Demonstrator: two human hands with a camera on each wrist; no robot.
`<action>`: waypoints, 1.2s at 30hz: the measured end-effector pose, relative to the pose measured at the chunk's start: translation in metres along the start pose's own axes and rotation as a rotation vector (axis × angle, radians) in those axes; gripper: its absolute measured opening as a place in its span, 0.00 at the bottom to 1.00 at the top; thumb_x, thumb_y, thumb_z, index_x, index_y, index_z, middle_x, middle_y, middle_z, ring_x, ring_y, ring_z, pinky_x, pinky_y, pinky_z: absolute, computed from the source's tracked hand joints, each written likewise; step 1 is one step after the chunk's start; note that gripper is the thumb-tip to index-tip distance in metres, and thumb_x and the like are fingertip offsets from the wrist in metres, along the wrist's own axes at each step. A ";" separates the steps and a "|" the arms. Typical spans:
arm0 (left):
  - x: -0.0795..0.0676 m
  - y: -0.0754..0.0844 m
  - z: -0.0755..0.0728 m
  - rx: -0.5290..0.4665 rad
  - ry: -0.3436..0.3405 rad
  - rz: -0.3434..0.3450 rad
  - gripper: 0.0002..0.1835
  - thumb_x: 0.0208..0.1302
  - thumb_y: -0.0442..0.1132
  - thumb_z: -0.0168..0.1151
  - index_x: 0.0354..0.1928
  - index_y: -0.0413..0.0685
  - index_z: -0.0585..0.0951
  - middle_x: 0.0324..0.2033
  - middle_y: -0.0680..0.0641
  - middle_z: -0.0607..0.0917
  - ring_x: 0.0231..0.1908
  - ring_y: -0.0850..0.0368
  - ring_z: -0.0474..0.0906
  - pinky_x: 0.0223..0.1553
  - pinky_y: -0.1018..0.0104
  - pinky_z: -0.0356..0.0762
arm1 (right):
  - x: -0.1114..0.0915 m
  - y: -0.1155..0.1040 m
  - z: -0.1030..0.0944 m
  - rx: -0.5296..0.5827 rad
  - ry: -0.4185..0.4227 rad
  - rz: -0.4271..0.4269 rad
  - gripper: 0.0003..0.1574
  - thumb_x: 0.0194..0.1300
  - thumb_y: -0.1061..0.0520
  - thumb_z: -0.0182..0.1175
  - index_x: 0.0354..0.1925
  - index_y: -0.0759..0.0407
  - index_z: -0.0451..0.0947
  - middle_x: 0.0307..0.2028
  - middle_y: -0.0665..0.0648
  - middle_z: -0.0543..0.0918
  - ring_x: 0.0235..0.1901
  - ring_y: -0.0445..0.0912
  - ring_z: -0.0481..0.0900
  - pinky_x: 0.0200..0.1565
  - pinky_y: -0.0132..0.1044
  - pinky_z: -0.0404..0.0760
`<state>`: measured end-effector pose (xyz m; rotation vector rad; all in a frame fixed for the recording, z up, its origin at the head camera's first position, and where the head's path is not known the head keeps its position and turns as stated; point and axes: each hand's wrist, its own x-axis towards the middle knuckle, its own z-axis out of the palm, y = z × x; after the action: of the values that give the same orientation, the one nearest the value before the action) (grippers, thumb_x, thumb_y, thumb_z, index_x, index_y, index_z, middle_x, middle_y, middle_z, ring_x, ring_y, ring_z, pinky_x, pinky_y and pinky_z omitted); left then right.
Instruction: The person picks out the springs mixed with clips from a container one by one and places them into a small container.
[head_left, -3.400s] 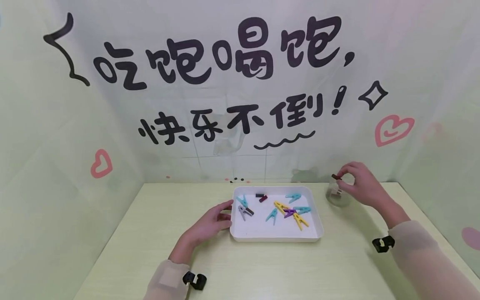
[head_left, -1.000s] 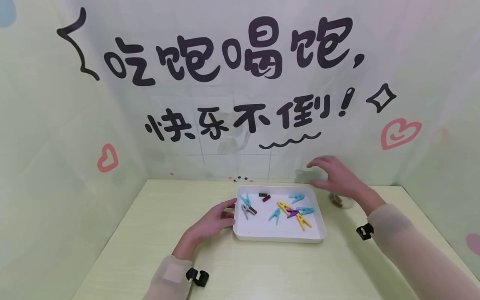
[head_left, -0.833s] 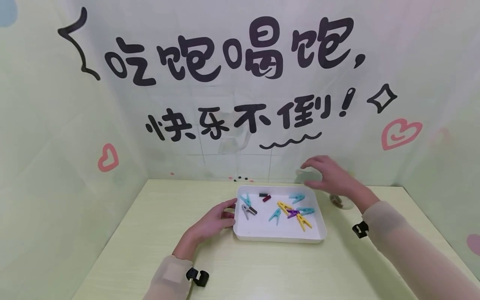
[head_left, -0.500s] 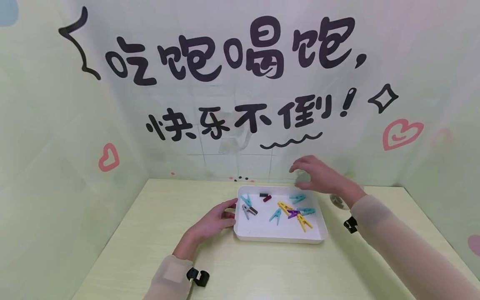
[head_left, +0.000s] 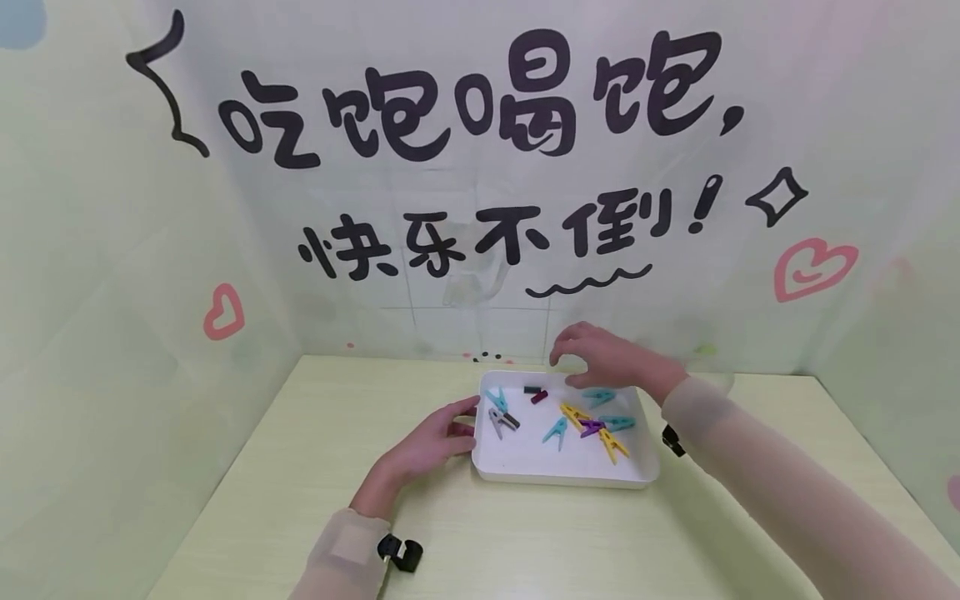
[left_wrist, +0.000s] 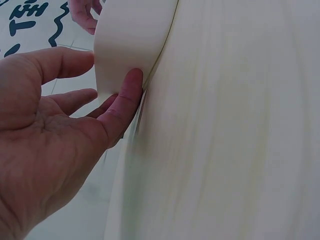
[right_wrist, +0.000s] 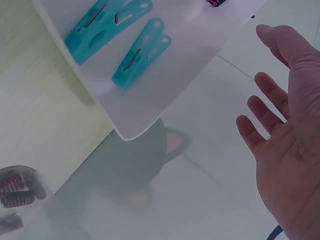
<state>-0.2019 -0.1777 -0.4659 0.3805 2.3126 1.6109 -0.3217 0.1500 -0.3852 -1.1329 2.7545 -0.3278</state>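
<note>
A white tray [head_left: 517, 460] lies on the table. My left hand [head_left: 429, 446] touches its left wall with spread, relaxed fingers, seen closely in the left wrist view. Over the tray's back edge hovers my right hand [head_left: 603, 356], fingers loosely bent and holding nothing. The tray holds several teal clothespins [head_left: 557, 432], yellow clothespins [head_left: 613, 447], a purple clothespin [head_left: 592, 427] and a grey clothespin [head_left: 497, 422]. Toward the back lie a dark green cylinder [head_left: 532, 389] and a dark red cylinder [head_left: 539, 397]; a dark grey cylinder [head_left: 512, 421] is beside the grey clothespin.
At the lower left of the right wrist view stands a clear jar [right_wrist: 30, 172] with several ribbed, spring-like cylinders [right_wrist: 19, 199] inside. The right arm mostly hides it in the head view. A printed curtain [head_left: 465, 183] hangs behind the table [head_left: 480, 542].
Earlier the right hand pinched a dark red cylinder over the jar. It has since let go and moved left over the tray's back edge. The left hand stays at the tray.
</note>
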 end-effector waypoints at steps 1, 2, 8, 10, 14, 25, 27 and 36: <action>0.000 0.000 0.000 0.000 0.000 0.001 0.37 0.74 0.30 0.61 0.82 0.39 0.61 0.72 0.38 0.72 0.63 0.43 0.76 0.64 0.51 0.78 | 0.003 -0.001 0.001 -0.003 -0.015 -0.008 0.20 0.67 0.53 0.75 0.56 0.44 0.86 0.67 0.57 0.78 0.69 0.57 0.69 0.69 0.57 0.74; 0.000 0.000 0.000 -0.001 0.001 0.002 0.37 0.74 0.30 0.61 0.82 0.39 0.61 0.72 0.38 0.72 0.63 0.43 0.76 0.64 0.51 0.78 | 0.006 -0.003 0.003 -0.010 -0.032 -0.009 0.19 0.68 0.53 0.75 0.56 0.42 0.86 0.67 0.56 0.78 0.69 0.56 0.69 0.69 0.57 0.74; 0.001 0.000 0.001 -0.004 0.002 -0.003 0.37 0.74 0.29 0.60 0.82 0.39 0.61 0.72 0.39 0.72 0.64 0.42 0.76 0.64 0.51 0.77 | 0.023 -0.011 0.015 -0.076 -0.119 -0.005 0.16 0.69 0.50 0.74 0.54 0.39 0.87 0.67 0.53 0.77 0.69 0.54 0.69 0.68 0.54 0.75; 0.001 0.000 0.001 -0.003 -0.001 -0.005 0.37 0.74 0.30 0.60 0.82 0.39 0.61 0.72 0.38 0.72 0.64 0.42 0.76 0.64 0.51 0.77 | 0.027 -0.014 0.019 -0.087 -0.134 -0.011 0.16 0.68 0.51 0.74 0.53 0.40 0.87 0.66 0.54 0.78 0.68 0.54 0.69 0.68 0.54 0.75; 0.001 0.001 0.000 -0.011 -0.012 0.000 0.37 0.75 0.30 0.60 0.82 0.39 0.61 0.72 0.38 0.72 0.64 0.42 0.76 0.65 0.50 0.77 | 0.035 -0.018 0.027 -0.102 -0.152 -0.025 0.14 0.68 0.52 0.74 0.51 0.40 0.88 0.65 0.53 0.79 0.66 0.53 0.70 0.69 0.52 0.73; 0.002 0.002 -0.001 -0.005 -0.015 -0.007 0.36 0.75 0.30 0.59 0.82 0.39 0.60 0.73 0.38 0.71 0.64 0.42 0.76 0.65 0.50 0.76 | 0.047 -0.021 0.046 -0.161 -0.169 -0.011 0.08 0.69 0.52 0.74 0.43 0.38 0.87 0.64 0.50 0.79 0.65 0.50 0.69 0.70 0.50 0.72; 0.002 0.002 -0.001 -0.004 -0.013 -0.004 0.36 0.75 0.29 0.59 0.82 0.38 0.60 0.73 0.38 0.71 0.64 0.42 0.76 0.65 0.49 0.76 | 0.046 -0.022 0.045 -0.149 -0.175 -0.007 0.07 0.69 0.53 0.74 0.43 0.39 0.87 0.64 0.52 0.78 0.65 0.51 0.69 0.70 0.51 0.72; 0.002 0.000 -0.001 -0.006 -0.004 -0.004 0.36 0.75 0.29 0.59 0.82 0.38 0.61 0.72 0.38 0.72 0.64 0.42 0.76 0.64 0.48 0.77 | 0.039 -0.023 0.044 -0.120 -0.157 0.002 0.06 0.70 0.53 0.72 0.39 0.39 0.87 0.65 0.52 0.78 0.66 0.52 0.69 0.71 0.52 0.71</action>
<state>-0.2042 -0.1772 -0.4658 0.3773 2.3030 1.6138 -0.3244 0.1000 -0.4234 -1.1299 2.6672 -0.0697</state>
